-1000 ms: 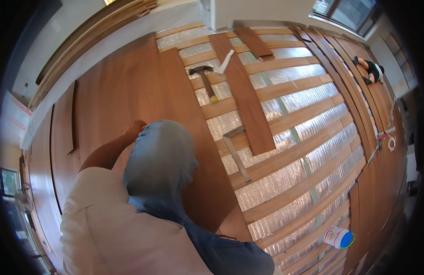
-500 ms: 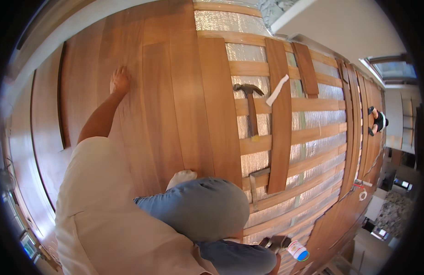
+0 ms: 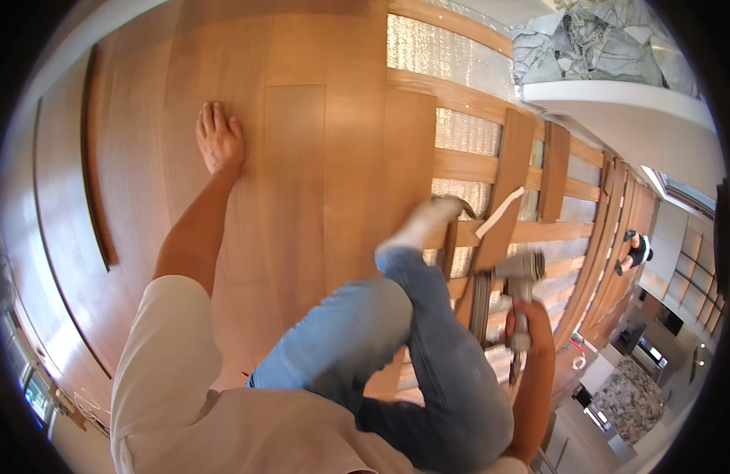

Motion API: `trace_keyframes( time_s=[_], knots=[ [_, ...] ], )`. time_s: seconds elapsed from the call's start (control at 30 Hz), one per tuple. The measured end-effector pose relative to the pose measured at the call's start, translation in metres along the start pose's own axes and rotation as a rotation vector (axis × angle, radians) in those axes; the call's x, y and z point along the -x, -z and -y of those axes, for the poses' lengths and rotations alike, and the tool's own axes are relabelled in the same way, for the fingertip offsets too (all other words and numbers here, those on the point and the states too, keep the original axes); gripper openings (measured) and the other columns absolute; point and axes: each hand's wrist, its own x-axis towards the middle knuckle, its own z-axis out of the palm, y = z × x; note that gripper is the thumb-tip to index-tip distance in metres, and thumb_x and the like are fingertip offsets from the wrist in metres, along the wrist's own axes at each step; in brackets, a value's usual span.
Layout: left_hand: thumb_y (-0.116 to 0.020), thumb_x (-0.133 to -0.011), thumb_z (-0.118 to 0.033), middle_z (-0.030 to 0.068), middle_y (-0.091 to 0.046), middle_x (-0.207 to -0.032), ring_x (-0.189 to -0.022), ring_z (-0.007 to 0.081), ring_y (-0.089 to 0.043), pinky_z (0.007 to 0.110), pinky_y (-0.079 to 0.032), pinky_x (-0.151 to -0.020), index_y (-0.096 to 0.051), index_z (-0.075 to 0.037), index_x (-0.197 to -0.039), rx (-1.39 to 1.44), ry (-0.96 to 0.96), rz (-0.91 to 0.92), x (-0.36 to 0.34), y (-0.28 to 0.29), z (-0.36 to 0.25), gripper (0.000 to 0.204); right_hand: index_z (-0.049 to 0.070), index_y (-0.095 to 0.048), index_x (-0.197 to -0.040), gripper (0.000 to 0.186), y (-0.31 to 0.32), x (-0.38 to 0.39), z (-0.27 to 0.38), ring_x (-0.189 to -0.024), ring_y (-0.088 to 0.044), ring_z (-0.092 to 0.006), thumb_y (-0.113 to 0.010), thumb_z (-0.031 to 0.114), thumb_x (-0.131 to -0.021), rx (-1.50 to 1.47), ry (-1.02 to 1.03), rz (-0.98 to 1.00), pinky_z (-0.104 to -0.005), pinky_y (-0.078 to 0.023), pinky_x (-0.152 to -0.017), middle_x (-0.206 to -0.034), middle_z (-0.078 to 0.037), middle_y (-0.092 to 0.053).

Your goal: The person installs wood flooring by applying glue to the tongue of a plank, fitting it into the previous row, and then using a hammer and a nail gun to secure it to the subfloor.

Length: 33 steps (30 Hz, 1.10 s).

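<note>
Left hand: the left hand [image 3: 218, 141] lies flat on the laid floorboards [image 3: 302, 158], fingers [image 3: 211, 118] spread and holding nothing, arm braced straight.
Right hand: the right hand [image 3: 531, 328] has its fingers wrapped round the handle of a grey nail gun [image 3: 520, 278], near right in the scene.
Nail gun: its head sits over the open joists [image 3: 467, 166], just right of the last board's edge; whether it touches wood I cannot tell.
Done: the left and middle of the floor looks covered with fitted boards, seams tight.
Left: to the right, joists with silver foil insulation [image 3: 432, 55] between them are still bare, so a fair share of boarding seems to remain.
Loose boards: two short planks [image 3: 511, 189] lie across the joists, not yet fitted.
Leg: a jeans-clad knee and white sock [image 3: 420, 229] reach to the board edge.
Hammer: a hammer [image 3: 452, 229] rests on the joists by the sock.
</note>
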Motion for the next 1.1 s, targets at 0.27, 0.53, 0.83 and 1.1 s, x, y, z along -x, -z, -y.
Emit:
trace_keyframes(
  time_s=[0.27, 0.53, 0.83, 1.1],
  knots=[
    [-0.048, -0.097, -0.028, 0.0128, -0.042, -0.149, -0.136, 0.0343, -0.038, 0.047, -0.031, -0.112, -0.050, -0.007, -0.139, -0.022, 0.008, 0.048, -0.006, -0.001, -0.004, 0.046, -0.012, -0.046, -0.130, 0.053, -0.090, -0.148, 0.181, -0.051, -0.051, -0.0136, -0.058, 0.018, -0.087, -0.143, 0.164, 0.320, -0.0321, -0.050, -0.048, -0.062, -0.002, -0.048],
    [-0.046, -0.098, -0.026, 0.0132, -0.041, -0.150, -0.136, 0.0343, -0.038, 0.047, -0.030, -0.113, -0.046, -0.007, -0.143, -0.029, 0.014, 0.098, -0.015, -0.003, -0.012, 0.048, -0.006, -0.051, -0.123, 0.043, -0.138, -0.257, 0.259, -0.053, -0.049, -0.0096, -0.057, 0.015, -0.087, -0.199, 0.081, 0.419, -0.0297, -0.049, -0.050, -0.066, 0.001, -0.048],
    [-0.045, -0.098, -0.026, 0.0144, -0.039, -0.150, -0.136, 0.0357, -0.037, 0.048, -0.029, -0.113, -0.045, -0.005, -0.143, -0.013, 0.015, 0.137, -0.015, -0.005, -0.012, 0.050, -0.001, -0.055, -0.102, 0.023, -0.174, -0.295, 0.284, -0.051, -0.052, -0.0112, -0.056, 0.013, -0.084, 0.045, -0.021, 0.547, -0.0344, -0.054, -0.050, -0.065, -0.001, -0.051],
    [-0.046, -0.097, -0.024, 0.0152, -0.041, -0.149, -0.136, 0.0354, -0.038, 0.047, -0.030, -0.112, -0.047, -0.004, -0.141, 0.002, 0.015, 0.126, -0.016, -0.002, -0.014, 0.048, 0.004, -0.055, -0.085, 0.012, -0.192, -0.294, 0.319, -0.049, -0.053, -0.0110, -0.060, 0.015, -0.082, 0.307, -0.049, 0.507, -0.0341, -0.055, -0.050, -0.062, -0.001, -0.051]
  ],
)
